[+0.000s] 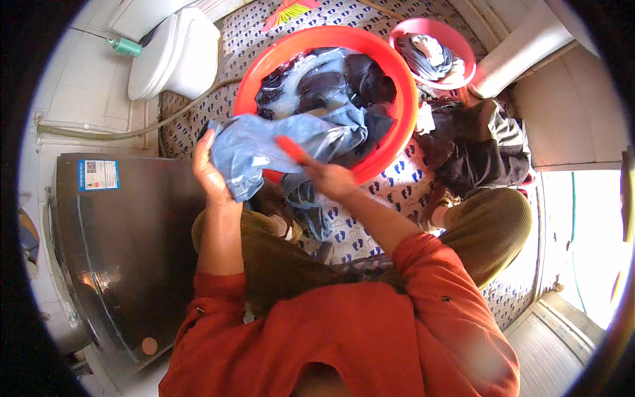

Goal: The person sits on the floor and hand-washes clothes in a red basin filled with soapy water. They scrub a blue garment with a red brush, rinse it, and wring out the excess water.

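Observation:
My left hand holds one end of a wet light-blue denim garment, its thumb up at the cloth's edge. The garment stretches right over the near rim of a big red plastic tub. My right hand is closed around a red-orange tool, blurred, probably a brush; its tip lies over the denim. Dark clothes and whitish suds lie in the tub behind the garment. A further piece of denim hangs down between my hands to the floor.
A pink basin with clothes stands behind the tub at right. Dark clothes lie heaped on the patterned floor. A white toilet, a hose and a dark appliance are at left. A pink and yellow broom head lies beyond the tub.

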The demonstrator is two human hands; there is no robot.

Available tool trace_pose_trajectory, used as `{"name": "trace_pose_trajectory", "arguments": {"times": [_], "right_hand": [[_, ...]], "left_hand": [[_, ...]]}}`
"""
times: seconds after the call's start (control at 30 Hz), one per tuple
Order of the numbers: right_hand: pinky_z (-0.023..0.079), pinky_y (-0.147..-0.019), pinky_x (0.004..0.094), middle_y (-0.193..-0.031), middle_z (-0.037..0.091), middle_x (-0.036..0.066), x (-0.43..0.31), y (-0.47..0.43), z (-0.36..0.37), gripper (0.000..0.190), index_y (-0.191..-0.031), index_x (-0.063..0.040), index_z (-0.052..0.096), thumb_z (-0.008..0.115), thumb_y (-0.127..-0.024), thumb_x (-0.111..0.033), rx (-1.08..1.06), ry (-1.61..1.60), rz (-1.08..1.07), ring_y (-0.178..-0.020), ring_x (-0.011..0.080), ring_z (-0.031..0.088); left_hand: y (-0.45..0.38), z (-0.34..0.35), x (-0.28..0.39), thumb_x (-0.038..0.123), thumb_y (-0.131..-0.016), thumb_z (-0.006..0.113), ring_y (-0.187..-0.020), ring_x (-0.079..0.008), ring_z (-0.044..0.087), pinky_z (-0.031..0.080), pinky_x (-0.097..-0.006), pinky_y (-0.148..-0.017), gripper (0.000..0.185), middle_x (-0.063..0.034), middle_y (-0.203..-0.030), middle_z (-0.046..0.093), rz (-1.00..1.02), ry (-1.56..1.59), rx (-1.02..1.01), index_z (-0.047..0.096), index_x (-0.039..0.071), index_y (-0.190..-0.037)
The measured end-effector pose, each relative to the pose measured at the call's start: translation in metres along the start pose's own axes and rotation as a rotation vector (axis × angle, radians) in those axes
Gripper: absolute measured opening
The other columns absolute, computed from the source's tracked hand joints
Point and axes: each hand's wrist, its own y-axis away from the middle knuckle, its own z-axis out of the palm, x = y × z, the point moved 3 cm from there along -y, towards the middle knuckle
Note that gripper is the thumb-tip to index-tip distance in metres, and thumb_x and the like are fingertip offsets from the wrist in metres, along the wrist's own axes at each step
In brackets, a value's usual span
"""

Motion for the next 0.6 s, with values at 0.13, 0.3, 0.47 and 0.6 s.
{"name": "trace_pose_trajectory", "arguments": {"times": [0.13,0.3,0.47,0.6], "right_hand": [[0.056,-0.070,0.0472,-0.101,0.072,0.017,0.111,0.008,-0.028,0.043,-0.146,-0.034,0.044,0.040,-0.103,-0.038,-0.030,0.212,0.060,-0.081,0.0390,0.070],[0.053,-0.082,0.0512,-0.110,0.069,0.022,-0.030,0.008,-0.033,0.045,-0.143,-0.030,0.050,0.045,-0.101,-0.047,-0.024,-0.061,-0.133,-0.092,0.0408,0.068],[0.054,-0.077,0.0462,-0.109,0.068,0.021,0.134,-0.007,-0.034,0.043,-0.142,-0.036,0.049,0.038,-0.102,-0.047,-0.209,0.289,0.167,-0.094,0.0357,0.068],[0.056,-0.071,0.0438,-0.107,0.069,0.019,0.116,-0.026,-0.025,0.035,-0.132,-0.024,0.057,0.047,-0.100,-0.032,0.056,0.193,-0.020,-0.090,0.0334,0.069]], "left_hand": [[-0.002,-0.033,-0.008,0.036,-0.088,0.062,-0.093,-0.0313,0.068,0.054,-0.0438,-0.087,0.039,-0.0153,-0.102,0.070,-0.022,-0.100,0.060,0.065,0.002,-0.107],[0.012,-0.011,-0.003,0.037,-0.086,0.063,-0.089,-0.0303,0.067,0.054,-0.0430,-0.085,0.042,-0.0140,-0.098,0.068,-0.014,-0.103,0.011,0.065,0.002,-0.108],[0.017,-0.009,0.007,0.038,-0.084,0.064,-0.095,-0.0318,0.065,0.052,-0.0457,-0.089,0.046,-0.0154,-0.106,0.068,0.045,-0.013,0.005,0.064,0.002,-0.113],[0.018,-0.004,0.008,0.041,-0.083,0.062,-0.110,-0.0341,0.060,0.047,-0.0481,-0.098,0.057,-0.0170,-0.121,0.064,0.075,-0.011,-0.009,0.061,0.001,-0.123]]}}
